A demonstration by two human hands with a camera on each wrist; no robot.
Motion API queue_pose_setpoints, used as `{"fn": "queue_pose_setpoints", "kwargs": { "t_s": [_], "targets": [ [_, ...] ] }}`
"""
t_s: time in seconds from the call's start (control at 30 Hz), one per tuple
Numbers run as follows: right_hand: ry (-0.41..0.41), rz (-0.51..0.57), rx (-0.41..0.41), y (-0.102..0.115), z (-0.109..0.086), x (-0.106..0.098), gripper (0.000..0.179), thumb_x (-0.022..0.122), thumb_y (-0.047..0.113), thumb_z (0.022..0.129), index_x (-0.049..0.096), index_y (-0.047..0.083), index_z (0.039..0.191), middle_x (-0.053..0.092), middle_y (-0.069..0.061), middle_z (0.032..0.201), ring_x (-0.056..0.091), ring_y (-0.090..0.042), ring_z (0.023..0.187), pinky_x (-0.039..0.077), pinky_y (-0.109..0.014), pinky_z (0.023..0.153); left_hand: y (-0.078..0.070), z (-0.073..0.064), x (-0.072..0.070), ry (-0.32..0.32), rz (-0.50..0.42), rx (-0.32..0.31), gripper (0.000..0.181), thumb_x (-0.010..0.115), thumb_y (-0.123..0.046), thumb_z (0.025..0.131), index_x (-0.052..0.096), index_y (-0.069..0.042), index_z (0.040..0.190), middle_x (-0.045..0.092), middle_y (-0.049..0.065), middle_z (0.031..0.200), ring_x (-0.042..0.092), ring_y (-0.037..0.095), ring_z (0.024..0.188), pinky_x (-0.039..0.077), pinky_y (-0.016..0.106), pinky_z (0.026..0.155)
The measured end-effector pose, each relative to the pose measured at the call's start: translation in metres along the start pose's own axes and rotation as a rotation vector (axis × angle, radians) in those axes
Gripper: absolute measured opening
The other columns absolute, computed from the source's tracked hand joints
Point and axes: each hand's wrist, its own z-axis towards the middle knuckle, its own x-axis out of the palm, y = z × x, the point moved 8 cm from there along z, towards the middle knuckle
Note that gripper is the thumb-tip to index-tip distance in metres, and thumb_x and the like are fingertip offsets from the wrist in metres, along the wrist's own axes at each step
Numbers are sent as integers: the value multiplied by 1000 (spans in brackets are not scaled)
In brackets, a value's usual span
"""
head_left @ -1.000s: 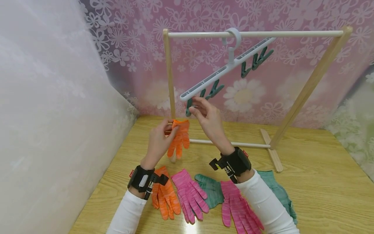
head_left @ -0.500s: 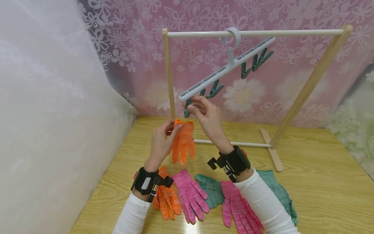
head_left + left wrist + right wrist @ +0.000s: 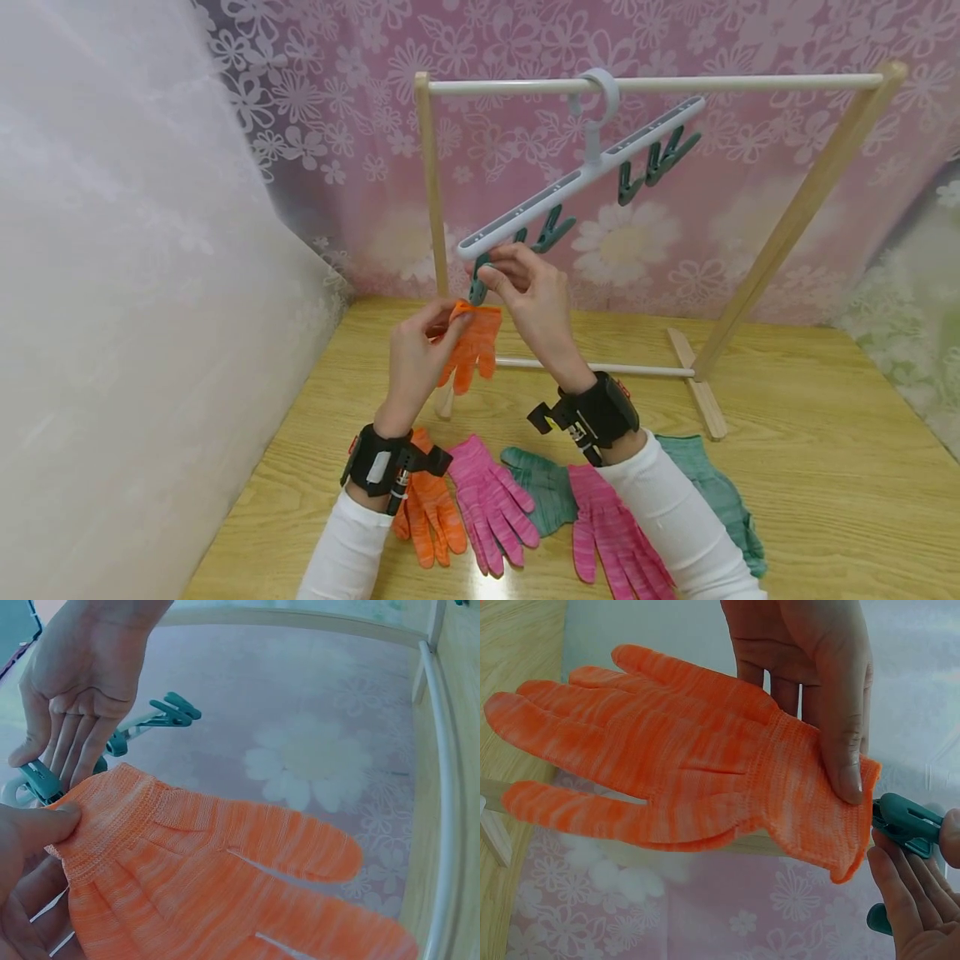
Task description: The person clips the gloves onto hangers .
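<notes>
"While your right hand (image 3: 536, 296) is pinching the end clip (image 3: 477, 283), what is your left hand (image 3: 420, 348) doing?"

"You're pinching an orange glove (image 3: 475, 340) by its cuff with that one, thumb against fingers, just below the clip."

"How are the two lining up?"

"The cuff's edge is facing the clip's mouth from right beneath; the glove's long axis is running down and away from the clip, fingers dangling. Your left hand is sitting nearer the cuff, your right beside the clip. I'm not able to tell whether cuff and clip are touching."

"And farther out?"

"Above the clip, the white hanger (image 3: 594, 169) is slanting up and away, hooked on the rod (image 3: 495, 87). Well below the clip, a second orange glove (image 3: 435, 521), pink gloves (image 3: 489, 500) and green gloves (image 3: 547, 492) are lying on the table (image 3: 817, 467)."
</notes>
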Motion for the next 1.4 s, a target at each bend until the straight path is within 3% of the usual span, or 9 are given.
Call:
{"fn": "queue_pose_setpoints", "kwargs": {
  "t_s": [0.53,0.93,1.13,1.4],
  "targets": [
    [-11,22,-1,0,2,-1,23,72,15,95,70,1,114,77,-14,104,74,-26,98,58,-40,88,-6,3,-4,-32,-43,18,19,74,-13,94,70,-1,107,78,13,91,76,25,81,62,39,76],
    [-27,54,-19,0,3,-1,20,71,13,96,70,-1,110,77,-15,101,75,-26,93,60,-41,83,-8,4,-4,-70,-89,46,15,72,-13,95,70,-4,107,78,12,92,77,24,81,63,40,74],
    [-27,29,-10,-2,3,0,20,72,15,95,71,1,110,77,-13,101,74,-24,97,58,-38,86,-10,5,-4,-106,-117,42,15,71,-15,96,69,-4,106,78,12,85,77,24,78,62,39,76],
    [-15,51,-16,-2,4,2,19,71,14,96,70,0,110,77,-14,102,74,-23,100,58,-38,88,-11,7,-4,-168,-82,29,18,72,-19,97,69,-5,107,77,12,80,76,23,73,63,39,71]
  ]
}}
